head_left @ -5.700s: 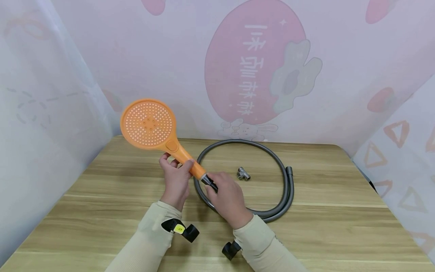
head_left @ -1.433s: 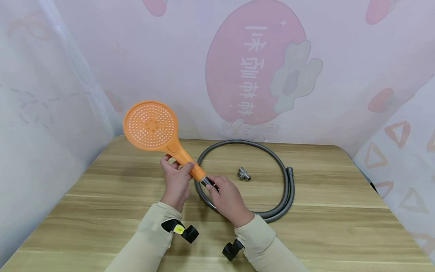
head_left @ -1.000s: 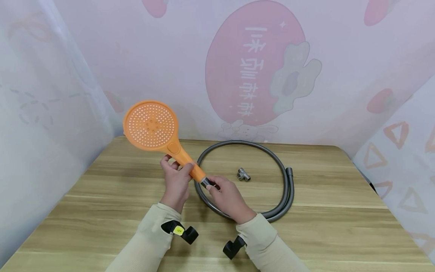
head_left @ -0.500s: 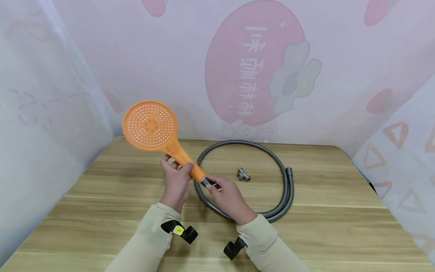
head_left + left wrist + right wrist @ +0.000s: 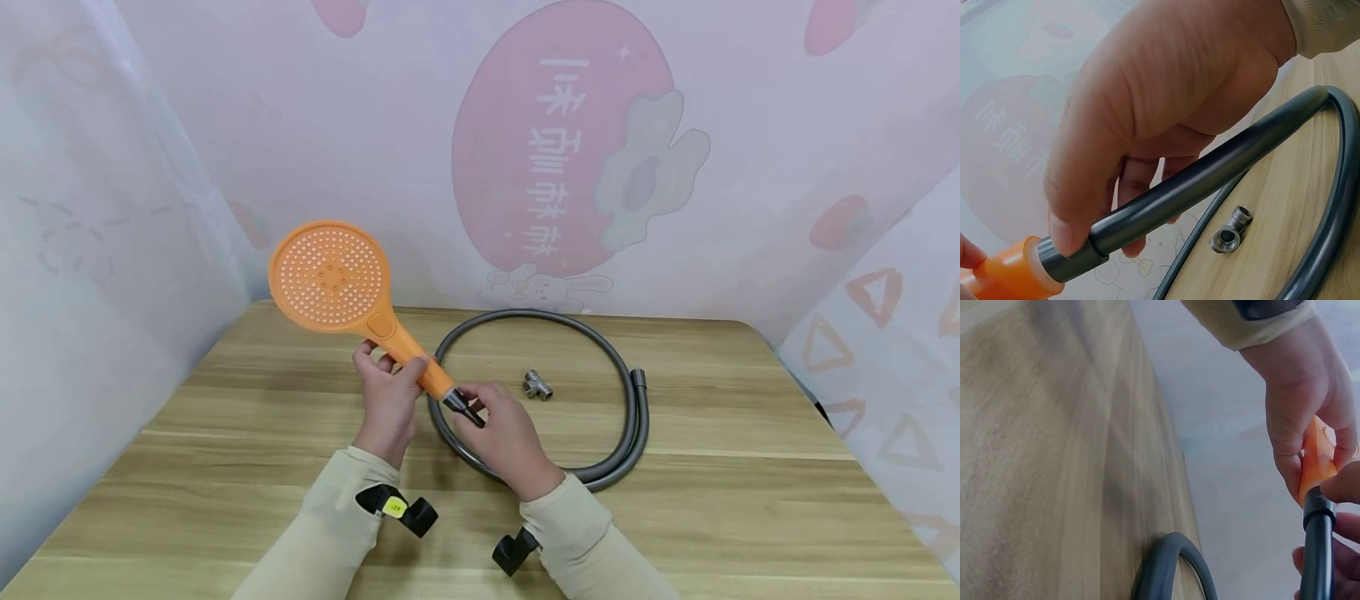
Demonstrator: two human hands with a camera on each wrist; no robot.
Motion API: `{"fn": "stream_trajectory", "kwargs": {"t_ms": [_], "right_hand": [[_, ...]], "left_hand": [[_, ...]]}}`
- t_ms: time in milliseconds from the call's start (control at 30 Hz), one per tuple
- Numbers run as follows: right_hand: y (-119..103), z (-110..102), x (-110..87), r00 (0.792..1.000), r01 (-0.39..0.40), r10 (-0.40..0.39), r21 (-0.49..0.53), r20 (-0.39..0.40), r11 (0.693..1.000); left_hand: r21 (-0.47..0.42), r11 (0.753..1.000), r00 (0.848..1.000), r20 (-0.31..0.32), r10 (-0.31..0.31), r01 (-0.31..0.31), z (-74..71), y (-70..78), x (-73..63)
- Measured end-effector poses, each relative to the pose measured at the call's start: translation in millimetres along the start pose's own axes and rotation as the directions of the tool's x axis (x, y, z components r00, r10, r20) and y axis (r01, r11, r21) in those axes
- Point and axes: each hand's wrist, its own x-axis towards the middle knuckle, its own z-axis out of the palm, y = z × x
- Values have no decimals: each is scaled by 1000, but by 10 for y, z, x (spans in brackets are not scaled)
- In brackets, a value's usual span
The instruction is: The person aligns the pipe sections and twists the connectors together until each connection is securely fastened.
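1. Where the pale sleeves (image 5: 577, 533) end, a black wrist camera (image 5: 420, 517) sits on each arm, the left one marked with a yellow label (image 5: 394, 505).
2. Just beyond, the right hand (image 5: 510, 437) has its thumb on the dark collar (image 5: 1072, 262) of the grey hose (image 5: 1175, 197), its other fingers curled about the hose end.
3. Against the orange handle's pale rim sits that collar; how tightly it is joined cannot be told.
4. To the left, the left hand (image 5: 388, 400) grips the handle between thumb and fingers.
5. Held above the table (image 5: 750, 500), left of centre, the shower head (image 5: 327, 275) is glossy orange, its handle sloping up towards the far left. Small pale nozzles crowd its round face, darker holes ring the middle, and an oval button marks the neck.
6. On the table to the right, the hose lies in a wide loop around a silvery, threaded metal connector (image 5: 537, 384).
7. At the far side hangs a pale pink backdrop (image 5: 375, 125) with strawberries and a rabbit.
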Motion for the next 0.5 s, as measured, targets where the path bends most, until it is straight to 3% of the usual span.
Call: {"fn": "stream_trajectory", "kwargs": {"t_ms": [500], "right_hand": [[-22, 64, -35, 990, 91, -104, -132, -98, 987]], "left_hand": [[12, 1000, 1000, -23, -2, 3, 17, 13, 7]]}}
